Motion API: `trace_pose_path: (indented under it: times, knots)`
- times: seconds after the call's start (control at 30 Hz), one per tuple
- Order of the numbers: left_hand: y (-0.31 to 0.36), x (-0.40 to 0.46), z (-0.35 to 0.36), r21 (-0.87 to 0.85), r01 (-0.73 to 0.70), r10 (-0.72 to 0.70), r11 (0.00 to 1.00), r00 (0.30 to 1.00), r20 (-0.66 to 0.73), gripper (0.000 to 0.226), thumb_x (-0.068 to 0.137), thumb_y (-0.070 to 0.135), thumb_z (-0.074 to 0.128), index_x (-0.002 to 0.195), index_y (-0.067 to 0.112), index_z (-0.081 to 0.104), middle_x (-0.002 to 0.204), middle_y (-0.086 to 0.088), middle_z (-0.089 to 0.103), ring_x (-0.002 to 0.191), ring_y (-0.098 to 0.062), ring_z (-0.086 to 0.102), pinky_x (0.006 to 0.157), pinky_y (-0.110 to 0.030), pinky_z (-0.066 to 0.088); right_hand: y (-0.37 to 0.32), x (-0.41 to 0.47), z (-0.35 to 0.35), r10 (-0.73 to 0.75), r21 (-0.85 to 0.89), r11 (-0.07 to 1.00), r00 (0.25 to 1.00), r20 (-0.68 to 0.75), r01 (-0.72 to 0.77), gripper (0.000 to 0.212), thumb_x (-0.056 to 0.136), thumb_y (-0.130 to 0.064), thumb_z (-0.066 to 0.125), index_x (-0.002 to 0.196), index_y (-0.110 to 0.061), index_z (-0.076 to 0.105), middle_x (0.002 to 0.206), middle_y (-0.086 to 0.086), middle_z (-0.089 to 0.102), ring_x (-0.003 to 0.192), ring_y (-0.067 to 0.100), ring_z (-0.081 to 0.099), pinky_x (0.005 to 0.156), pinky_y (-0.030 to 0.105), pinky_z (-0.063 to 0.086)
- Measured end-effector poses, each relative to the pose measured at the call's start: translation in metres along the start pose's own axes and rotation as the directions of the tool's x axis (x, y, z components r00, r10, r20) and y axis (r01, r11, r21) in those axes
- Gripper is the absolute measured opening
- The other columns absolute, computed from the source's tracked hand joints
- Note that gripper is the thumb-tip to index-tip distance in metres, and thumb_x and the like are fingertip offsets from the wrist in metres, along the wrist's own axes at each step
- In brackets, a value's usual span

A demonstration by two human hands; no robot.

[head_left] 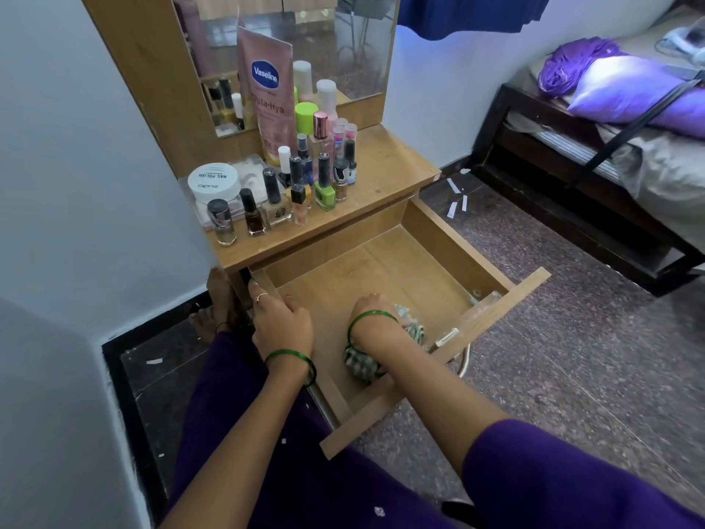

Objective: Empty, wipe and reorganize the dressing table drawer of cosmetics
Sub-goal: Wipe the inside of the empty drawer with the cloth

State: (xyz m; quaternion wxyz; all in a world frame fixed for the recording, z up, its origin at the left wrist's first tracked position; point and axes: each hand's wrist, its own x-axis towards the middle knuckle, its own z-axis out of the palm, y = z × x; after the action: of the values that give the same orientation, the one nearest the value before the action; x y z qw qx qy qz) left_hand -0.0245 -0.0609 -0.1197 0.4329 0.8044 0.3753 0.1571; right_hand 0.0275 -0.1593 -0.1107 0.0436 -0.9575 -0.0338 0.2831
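Observation:
The wooden drawer (pixel 450 246) of the dressing table is pulled out, and nothing lies in it but a cloth. My right hand (pixel 372 313) is inside it and grips a crumpled green-and-white cloth (pixel 360 362) against the drawer bottom near the front. My left hand (pixel 280 322) grips the drawer's left side wall. The cosmetics stand on the table top (pixel 389 166): several nail polish bottles (pixel 324 185), a pink Vaseline tube (pixel 267 93), a white nail polish remover jar (pixel 213 181) and small spray bottles (pixel 320 143).
A mirror (pixel 343 43) rises behind the cosmetics. A bed (pixel 610 147) with purple cloth stands at the right. Paper scraps (pixel 456 196) lie on the speckled floor. The wall is close on the left. My legs and feet (pixel 217 299) are beside the table.

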Motion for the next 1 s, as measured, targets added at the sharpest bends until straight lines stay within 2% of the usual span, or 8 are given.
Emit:
trace_pose_path:
  times: [0.2,0.33,0.47,0.6,0.67,0.77,0.83,1.0]
  knots:
    - [0.002,-0.003,0.0,-0.033,0.011,-0.011,0.999,1.0,0.009,0.06,0.096,0.012,0.041,0.148,0.011,0.011,0.138,-0.022,0.044,0.119,-0.035,0.052,0.095,-0.046,0.046,0.038,0.009,-0.031,0.06,-0.026,0.998,0.998,-0.022,-0.061,0.036,0.096,-0.013,0.035,0.122,-0.005,0.059,0.129,0.016,0.057,0.114,0.027,0.06,0.089,0.025,0.048]
    - [0.001,-0.004,-0.001,-0.037,0.003,-0.002,0.999,1.0,0.016,0.06,0.096,0.012,0.041,0.148,0.011,0.012,0.139,-0.022,0.043,0.119,-0.035,0.052,0.094,-0.045,0.047,0.064,0.01,-0.05,0.084,0.178,0.98,0.995,0.051,-0.092,0.039,0.099,-0.006,0.03,0.133,0.006,0.043,0.139,0.022,0.044,0.13,0.033,0.041,0.102,0.032,0.037]
    - [0.002,-0.004,-0.001,-0.059,0.002,-0.001,0.998,1.0,0.015,0.059,0.096,0.012,0.042,0.148,0.013,0.015,0.138,-0.02,0.045,0.118,-0.034,0.053,0.095,-0.047,0.047,0.074,0.023,-0.058,0.196,0.232,0.953,0.98,0.024,-0.197,0.04,0.097,-0.008,0.037,0.135,-0.002,0.043,0.138,0.015,0.046,0.128,0.03,0.043,0.061,0.013,0.033]
    - [0.001,-0.004,-0.001,-0.072,0.007,-0.005,0.997,1.0,0.023,0.059,0.096,0.013,0.043,0.148,0.015,0.014,0.138,-0.019,0.045,0.117,-0.033,0.054,0.094,-0.049,0.048,0.076,0.03,-0.056,0.234,0.131,0.962,0.971,0.045,-0.238,0.039,0.093,-0.013,0.042,0.131,-0.009,0.049,0.129,0.006,0.052,0.123,0.026,0.047,0.07,0.015,0.034]
    - [0.001,-0.004,-0.001,-0.084,0.013,-0.01,0.996,0.999,0.03,0.06,0.096,0.013,0.043,0.147,0.015,0.013,0.139,-0.019,0.044,0.118,-0.034,0.053,0.095,-0.049,0.048,0.075,0.032,-0.053,0.2,0.152,0.968,0.98,0.001,-0.198,0.039,0.093,-0.012,0.043,0.131,-0.005,0.048,0.127,0.011,0.051,0.123,0.027,0.048,0.062,0.015,0.036]
    - [0.001,-0.004,0.0,-0.091,0.009,-0.008,0.996,1.0,0.014,0.059,0.095,0.011,0.043,0.147,0.012,0.016,0.138,-0.019,0.045,0.118,-0.033,0.053,0.093,-0.042,0.046,0.075,0.029,-0.054,0.262,0.27,0.938,0.955,-0.136,-0.219,0.038,0.094,-0.008,0.044,0.131,-0.001,0.042,0.131,0.014,0.047,0.122,0.029,0.048,0.089,0.028,0.043]
    - [0.002,-0.004,-0.001,-0.093,0.011,-0.01,0.996,1.0,0.019,0.058,0.096,0.01,0.043,0.147,0.011,0.016,0.138,-0.02,0.044,0.118,-0.033,0.052,0.091,-0.039,0.045,0.071,0.029,-0.059,0.164,0.26,0.959,0.971,-0.173,-0.116,0.033,0.093,-0.008,0.046,0.125,-0.004,0.047,0.129,0.014,0.05,0.118,0.03,0.052,0.095,0.035,0.043]
    - [0.002,-0.002,-0.002,-0.07,-0.012,0.012,0.997,1.0,-0.002,0.057,0.095,0.009,0.043,0.147,0.008,0.018,0.138,-0.022,0.043,0.121,-0.036,0.049,0.098,-0.046,0.043,0.054,0.021,-0.06,0.003,0.244,0.967,0.962,-0.272,0.066,0.034,0.084,0.004,0.055,0.117,-0.004,0.052,0.117,0.014,0.058,0.106,0.029,0.058,0.081,0.03,0.046]
